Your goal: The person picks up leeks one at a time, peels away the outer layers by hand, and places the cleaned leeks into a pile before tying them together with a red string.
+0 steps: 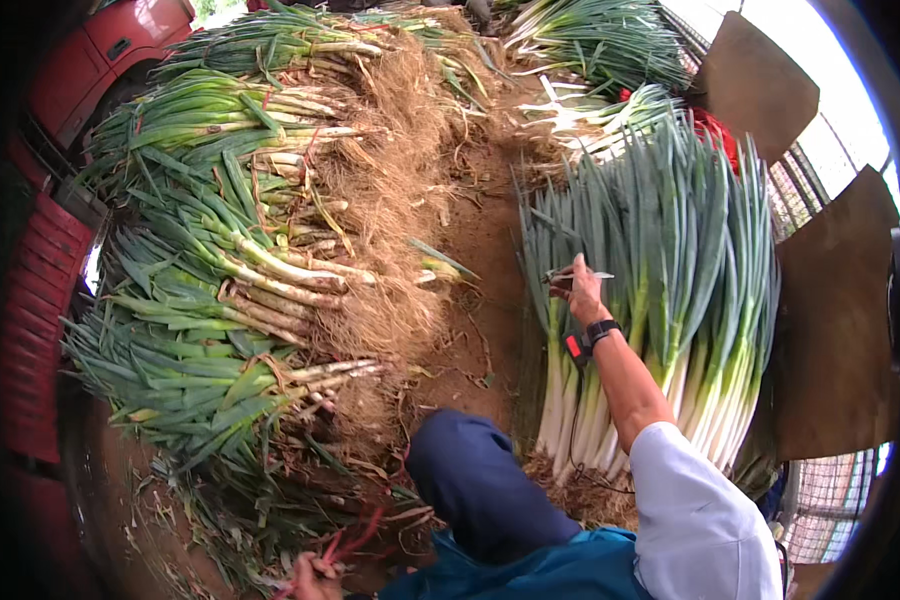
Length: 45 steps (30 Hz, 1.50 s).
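Observation:
At the bottom edge, my left hand [316, 576] grips strands of red twine [356, 536]. My right hand [586, 292] reaches over the leaves of a large stack of Welsh onions [675, 247], whose white stems and roots point towards me. A small metal tool [604, 275] is held across its fingers; its exact kind cannot be made out. On that wrist sit a black band [602, 330] and a small device with a red patch [574, 346], from which a thin cable runs down over the white stems.
Untrimmed Welsh onions [225, 217] lie piled on the left, their roots [397, 195] facing the bare floor strip [487, 225]. More onions [600, 45] lie at the back. Brown boards [832, 322] lean on the right, and a red vehicle [112, 60] stands at the left.

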{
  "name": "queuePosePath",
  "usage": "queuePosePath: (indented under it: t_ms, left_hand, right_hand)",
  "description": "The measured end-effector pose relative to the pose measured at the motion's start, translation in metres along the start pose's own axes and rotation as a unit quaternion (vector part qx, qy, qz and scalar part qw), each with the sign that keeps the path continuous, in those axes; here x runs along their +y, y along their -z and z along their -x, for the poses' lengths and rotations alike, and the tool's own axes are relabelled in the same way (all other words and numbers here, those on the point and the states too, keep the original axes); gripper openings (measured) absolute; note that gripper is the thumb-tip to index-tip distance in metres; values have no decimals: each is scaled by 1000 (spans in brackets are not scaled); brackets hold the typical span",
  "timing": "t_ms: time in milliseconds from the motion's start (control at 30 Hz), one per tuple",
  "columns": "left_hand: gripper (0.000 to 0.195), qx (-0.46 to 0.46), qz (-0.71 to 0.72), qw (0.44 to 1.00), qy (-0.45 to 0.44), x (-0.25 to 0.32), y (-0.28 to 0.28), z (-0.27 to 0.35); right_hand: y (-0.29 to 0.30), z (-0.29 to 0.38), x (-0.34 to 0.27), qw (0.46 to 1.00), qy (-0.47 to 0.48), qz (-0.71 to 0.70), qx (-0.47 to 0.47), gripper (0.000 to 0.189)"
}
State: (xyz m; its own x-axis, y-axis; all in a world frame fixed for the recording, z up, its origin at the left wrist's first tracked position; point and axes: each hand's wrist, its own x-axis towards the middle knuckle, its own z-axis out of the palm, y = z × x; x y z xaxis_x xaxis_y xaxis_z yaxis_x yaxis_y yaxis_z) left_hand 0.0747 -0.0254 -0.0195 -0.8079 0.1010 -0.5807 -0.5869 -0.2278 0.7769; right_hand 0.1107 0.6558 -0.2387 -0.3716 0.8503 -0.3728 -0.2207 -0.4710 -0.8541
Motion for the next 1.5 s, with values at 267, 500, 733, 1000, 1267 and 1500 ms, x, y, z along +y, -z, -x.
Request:
queuePosePath:
  t_ms: [267,500,733,1000,1267,1500]
  left_hand:
    - [25,87,-29,991,99,-47,28,-12]
    - [22,24,-24,988,148,-48,-19,-9]
    - [26,-130,-15,991,22,-9,-28,-4]
    - [15,79,-500,675,-537,71,-77,57]
    - [19,-182,237,922,-247,53,-15,92]
    - [14,-80,396,846,-347,32,46,97]
  right_hand:
    - [-56,-65,36,997,-56,10,-59,41]
    - [-2,-24,67,970,-139,115,-161,38]
    - [-186,172,-77,929,28,137,-341,31]
    - [-321,449,-69,574,159,181,-783,36]
    - [-285,559,-44,462,-86,171,-866,33]
    - [-285,559,-14,470,194,283,-813,20]
